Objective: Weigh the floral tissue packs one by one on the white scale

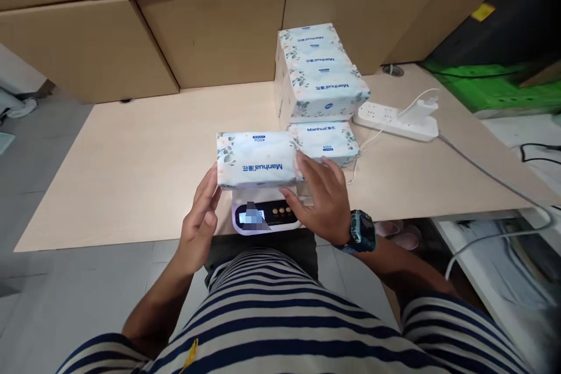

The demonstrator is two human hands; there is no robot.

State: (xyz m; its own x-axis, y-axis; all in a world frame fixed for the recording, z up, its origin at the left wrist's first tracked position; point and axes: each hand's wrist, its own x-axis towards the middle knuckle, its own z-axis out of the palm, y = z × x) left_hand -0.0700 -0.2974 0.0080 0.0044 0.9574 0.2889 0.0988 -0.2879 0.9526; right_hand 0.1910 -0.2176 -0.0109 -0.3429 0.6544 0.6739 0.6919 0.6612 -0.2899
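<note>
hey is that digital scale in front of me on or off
On: the digital scale's display glows pale blue just below the Manhua tissue pack. Its reading is obscured, so I cannot tell the number.

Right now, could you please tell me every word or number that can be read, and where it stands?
"Manhua漫花": pack at the scale, neighbouring pack, stacked packs.
"400", next character unclear: pack at the scale, neighbouring pack.
Unreadable: display, blurred; button labels and small blue labels, too small.

Left hand (198, 229) palm inward, fingers (204, 191) extended; right hand (326, 201) angled inward, fingers lightly bent, thumb (294, 202) apart
</note>
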